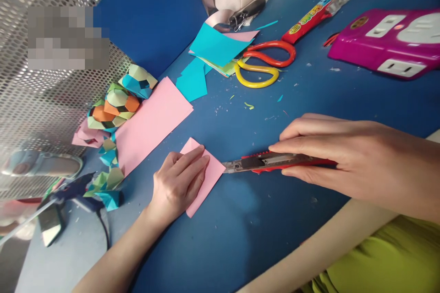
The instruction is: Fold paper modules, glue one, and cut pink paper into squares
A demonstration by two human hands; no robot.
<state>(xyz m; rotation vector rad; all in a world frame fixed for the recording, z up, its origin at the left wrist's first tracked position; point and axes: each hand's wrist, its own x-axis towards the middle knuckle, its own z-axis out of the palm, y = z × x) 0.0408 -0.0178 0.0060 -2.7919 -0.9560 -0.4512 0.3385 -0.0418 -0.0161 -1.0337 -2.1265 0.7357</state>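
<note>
The small pink paper (213, 174) lies on the blue table (213, 256), to the left of the scissors (266, 64) and nearer to the person than they are. The left hand (178, 174) is laid over it, fingers stretched out and close together, pushing down on top rather than pinching it. The right hand (347, 155), on the near side of the scissors and to their right, has its thumb and fingers closed round a red cutter knife (264, 162). The blade's tip meets the paper's right corner — I can't tell if it goes inside a fold.

The paper looks very light and a bit stiff, so it should hold a crease. It may slide on the smooth table, and it could tear or bend easily. The best hold is likely flat fingers in the middle, well away from the blade. The knife looks hard and heavier — best held by its body, never near the sharp end.
</note>
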